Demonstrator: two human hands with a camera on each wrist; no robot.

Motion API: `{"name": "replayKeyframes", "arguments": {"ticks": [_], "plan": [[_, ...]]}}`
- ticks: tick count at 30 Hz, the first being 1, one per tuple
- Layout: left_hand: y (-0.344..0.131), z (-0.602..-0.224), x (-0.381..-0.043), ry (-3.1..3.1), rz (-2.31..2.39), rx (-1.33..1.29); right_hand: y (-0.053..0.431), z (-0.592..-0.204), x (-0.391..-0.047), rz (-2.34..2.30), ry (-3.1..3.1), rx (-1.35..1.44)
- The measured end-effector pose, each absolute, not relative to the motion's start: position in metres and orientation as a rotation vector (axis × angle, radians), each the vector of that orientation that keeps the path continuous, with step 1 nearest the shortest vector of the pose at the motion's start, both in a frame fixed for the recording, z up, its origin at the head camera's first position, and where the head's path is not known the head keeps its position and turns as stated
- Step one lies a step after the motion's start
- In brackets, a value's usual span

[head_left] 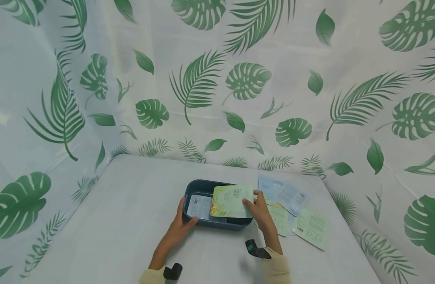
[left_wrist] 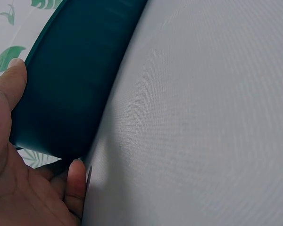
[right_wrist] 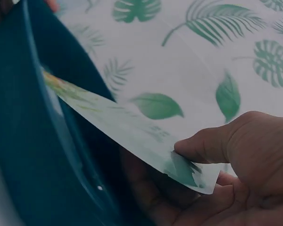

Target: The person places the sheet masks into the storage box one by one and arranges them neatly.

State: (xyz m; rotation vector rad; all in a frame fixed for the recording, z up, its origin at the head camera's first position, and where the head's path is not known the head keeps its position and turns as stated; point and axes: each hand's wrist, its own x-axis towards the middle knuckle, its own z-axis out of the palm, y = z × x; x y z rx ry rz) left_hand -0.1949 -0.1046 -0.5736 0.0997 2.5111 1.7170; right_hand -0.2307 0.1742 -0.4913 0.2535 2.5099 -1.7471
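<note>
Right, the right hand (head_left: 261,212) pinches the green packet (head_left: 229,202) by its right edge, over the tub (head_left: 217,225) — probably light, bendy, a bit slick, so that edge suits — while the left hand (head_left: 177,228) grips the tub's left end.

Tabletop (head_left: 97,221) gives room left of the bin (head_left: 217,225); packets (head_left: 311,228) crowd its right.
</note>
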Motion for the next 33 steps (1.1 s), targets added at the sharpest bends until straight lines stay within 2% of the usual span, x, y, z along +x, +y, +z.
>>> {"name": "replayKeyframes", "arguments": {"ticks": [11, 23, 33], "plan": [[-0.107, -0.574, -0.194, 2.507, 1.730, 0.142, 0.146, -0.510, -0.235, -1.619, 2.573, 0.102], [-0.105, -0.573, -0.192, 2.498, 1.751, 0.131, 0.128, -0.521, -0.242, -1.197, 2.822, 0.222], [-0.105, -0.572, -0.195, 2.519, 1.732, 0.132, 0.118, -0.520, -0.238, -1.038, 2.955, 0.272]]}}
